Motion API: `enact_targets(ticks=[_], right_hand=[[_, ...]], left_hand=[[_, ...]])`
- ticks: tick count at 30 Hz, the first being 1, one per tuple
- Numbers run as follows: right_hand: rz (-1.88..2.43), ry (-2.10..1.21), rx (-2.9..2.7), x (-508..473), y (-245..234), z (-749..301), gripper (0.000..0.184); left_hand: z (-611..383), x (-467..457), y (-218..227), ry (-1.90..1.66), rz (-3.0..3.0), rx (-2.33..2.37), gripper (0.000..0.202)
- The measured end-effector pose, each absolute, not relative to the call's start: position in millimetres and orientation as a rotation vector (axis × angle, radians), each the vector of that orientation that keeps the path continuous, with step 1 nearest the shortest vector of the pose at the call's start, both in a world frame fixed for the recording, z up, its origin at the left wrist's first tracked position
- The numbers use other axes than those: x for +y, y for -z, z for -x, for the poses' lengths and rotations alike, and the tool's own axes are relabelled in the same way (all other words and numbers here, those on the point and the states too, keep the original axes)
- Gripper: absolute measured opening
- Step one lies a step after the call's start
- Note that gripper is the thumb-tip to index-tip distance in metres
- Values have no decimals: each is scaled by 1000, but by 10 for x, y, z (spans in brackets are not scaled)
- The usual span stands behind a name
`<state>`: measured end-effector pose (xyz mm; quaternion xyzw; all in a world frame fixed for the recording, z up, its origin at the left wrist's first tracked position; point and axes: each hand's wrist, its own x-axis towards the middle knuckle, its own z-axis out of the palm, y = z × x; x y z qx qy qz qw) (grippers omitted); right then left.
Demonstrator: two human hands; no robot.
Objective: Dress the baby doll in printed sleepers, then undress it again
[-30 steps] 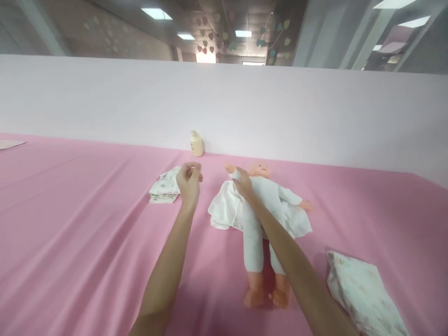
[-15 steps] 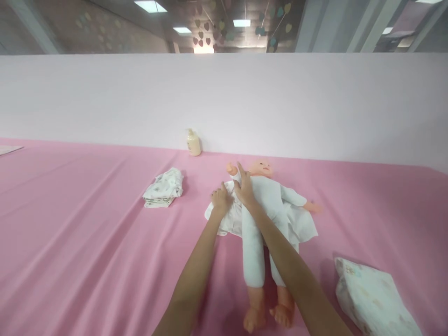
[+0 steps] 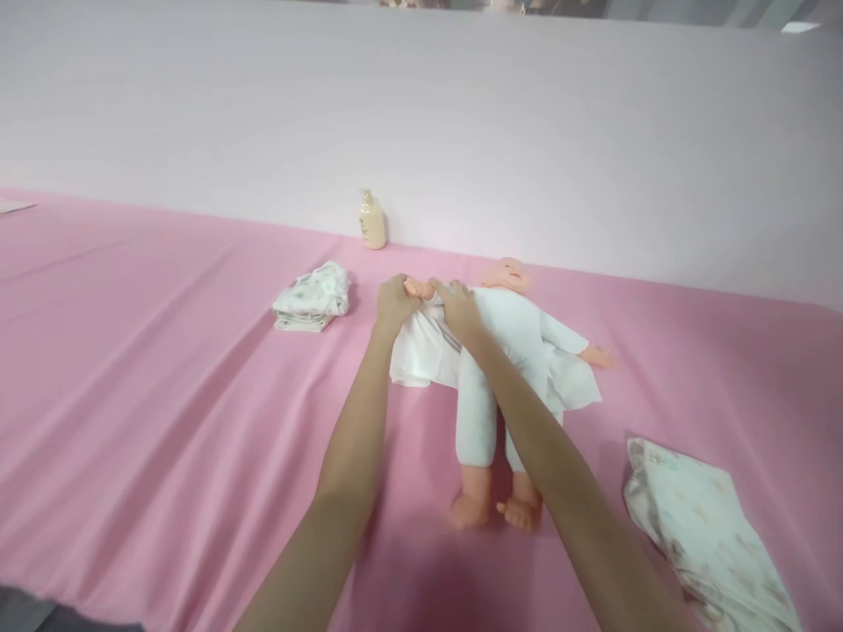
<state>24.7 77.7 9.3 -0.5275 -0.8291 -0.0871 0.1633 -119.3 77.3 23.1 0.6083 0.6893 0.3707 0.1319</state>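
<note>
A baby doll [image 3: 510, 320] in a white outfit lies on its back on the pink cover, its bare feet towards me. An open white garment [image 3: 421, 351] is spread beneath it, showing on both sides. My left hand [image 3: 395, 303] is closed at the tip of the doll's hand [image 3: 420, 288], on the left side. My right hand [image 3: 459, 312] is closed around the doll's forearm just beside it, its wrist crossing over the torso. Part of the garment lies below both hands; whether the left fingers also pinch some of it is hidden.
A cream pump bottle [image 3: 372, 224] stands against the white wall [image 3: 263, 114] at the back. Folded printed cloth [image 3: 313, 298] lies to the left. A second folded printed cloth [image 3: 711, 527] is at the front right. Pink cover [image 3: 164, 395] spreads over the surface.
The view has tilted down. My left hand has moved from the garment up to the doll's hand. My right hand's fingers have closed on the doll's arm, now stretched left.
</note>
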Motion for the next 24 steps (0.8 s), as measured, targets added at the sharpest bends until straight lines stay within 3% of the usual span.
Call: enact_targets(ticks=[18, 24], right_hand=[[1642, 424, -2378, 594, -55, -168, 41], [1554, 386, -2455, 623, -15, -231, 45]], left_hand=[[1347, 725, -245, -1145, -1762, 2103, 44], [1442, 730, -125, -914, -1638, 2039, 36]])
